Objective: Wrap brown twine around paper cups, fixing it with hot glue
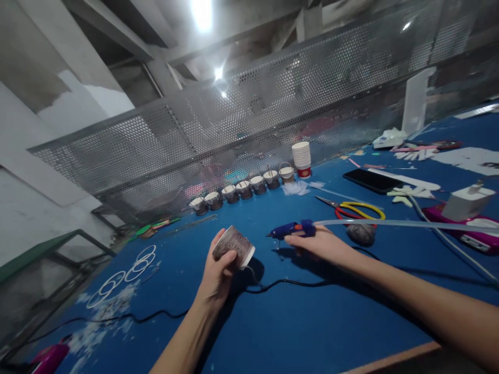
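In my left hand [218, 272] is a paper cup [234, 246] covered in dark brown-grey yarn, tilted on its side with its white rim toward the right. A loose strand hangs under the rim. My right hand [315, 243] grips a blue glue gun [292, 230], its nozzle aimed left at the cup but apart from it. A long clear glue stick [390, 223] runs out of the gun's back to the right. Just beyond my right wrist lie a dark yarn ball [361, 235] and scissors [356, 210] with red and yellow handles.
Along the back stands a row of several wrapped cups [244, 190] with handles, beside a stack of paper cups [302, 158]. White rings [136, 267] lie at left. A black cable [288, 281] crosses the blue table [273, 332]. A phone [372, 181] and white charger [469, 201] sit at right.
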A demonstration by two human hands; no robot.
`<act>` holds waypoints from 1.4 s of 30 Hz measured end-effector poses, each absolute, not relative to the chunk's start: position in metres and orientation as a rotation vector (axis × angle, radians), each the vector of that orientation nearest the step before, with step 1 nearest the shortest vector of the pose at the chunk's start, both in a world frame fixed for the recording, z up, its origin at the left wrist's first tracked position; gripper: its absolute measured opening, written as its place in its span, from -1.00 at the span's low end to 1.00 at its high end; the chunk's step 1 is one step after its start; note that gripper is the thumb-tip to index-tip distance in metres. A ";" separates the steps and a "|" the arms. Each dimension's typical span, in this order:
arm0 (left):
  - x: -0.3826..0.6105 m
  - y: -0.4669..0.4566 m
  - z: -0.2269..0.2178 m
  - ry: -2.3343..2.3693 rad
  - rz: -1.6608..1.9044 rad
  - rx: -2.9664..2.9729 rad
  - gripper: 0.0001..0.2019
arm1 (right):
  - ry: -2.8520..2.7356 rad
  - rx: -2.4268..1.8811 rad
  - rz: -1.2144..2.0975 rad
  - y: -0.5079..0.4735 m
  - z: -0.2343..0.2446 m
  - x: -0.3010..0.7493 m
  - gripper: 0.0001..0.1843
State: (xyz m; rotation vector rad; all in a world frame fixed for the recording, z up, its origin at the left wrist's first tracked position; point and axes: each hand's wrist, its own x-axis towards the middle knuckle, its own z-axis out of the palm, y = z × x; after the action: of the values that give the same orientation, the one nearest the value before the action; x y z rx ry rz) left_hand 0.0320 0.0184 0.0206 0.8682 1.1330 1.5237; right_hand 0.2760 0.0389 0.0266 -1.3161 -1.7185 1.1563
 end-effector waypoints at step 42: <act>0.030 0.018 0.019 1.437 1.568 1.094 -0.51 | -1.512 -1.163 1.101 0.026 -0.002 0.170 -0.71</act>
State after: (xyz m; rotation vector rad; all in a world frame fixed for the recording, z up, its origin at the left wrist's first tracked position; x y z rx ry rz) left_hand 0.0303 0.0179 0.0194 1.0944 1.4366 1.5676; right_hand 0.1704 0.0263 -0.0018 -1.1632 -1.5124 1.1009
